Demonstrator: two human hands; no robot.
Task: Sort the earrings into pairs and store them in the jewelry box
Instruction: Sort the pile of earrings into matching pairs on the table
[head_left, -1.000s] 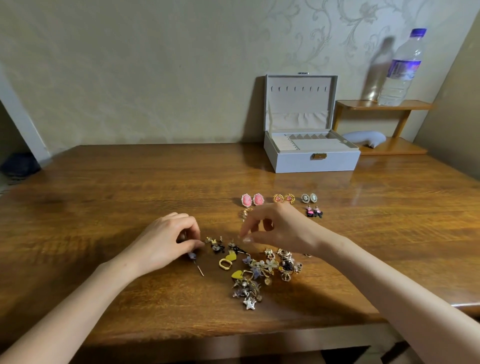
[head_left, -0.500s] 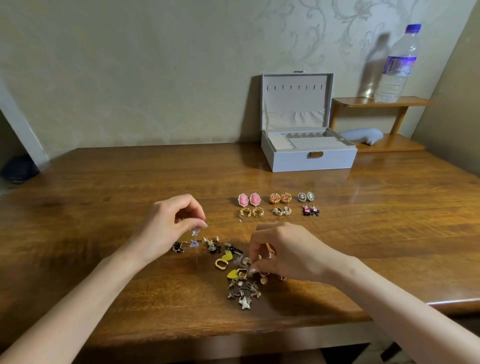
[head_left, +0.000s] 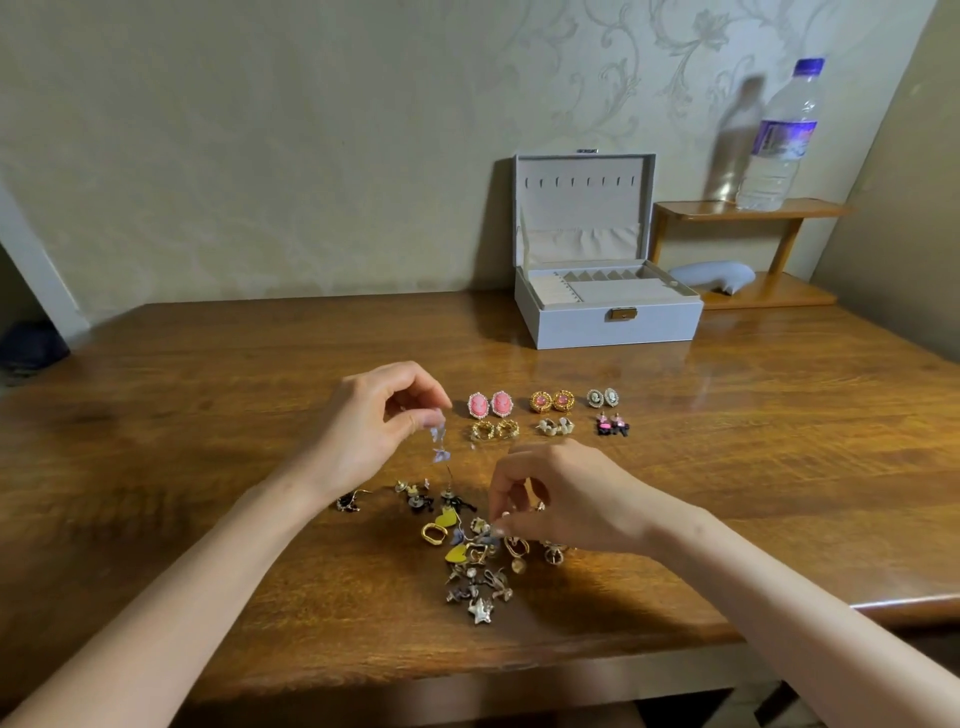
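Over the brown wooden table (head_left: 208, 395), the left hand (head_left: 363, 431) is pinching a lilac butterfly drop earring (head_left: 440, 441) aloft while the curled right hand (head_left: 561, 499) is digging into the heap of unsorted earrings (head_left: 475, 571); its grip I cannot tell. Six matched pairs (head_left: 540, 401) are lying behind, so sorting is looking half done, and the open grey jewelry box (head_left: 613, 327) is waiting, nothing visibly stored.
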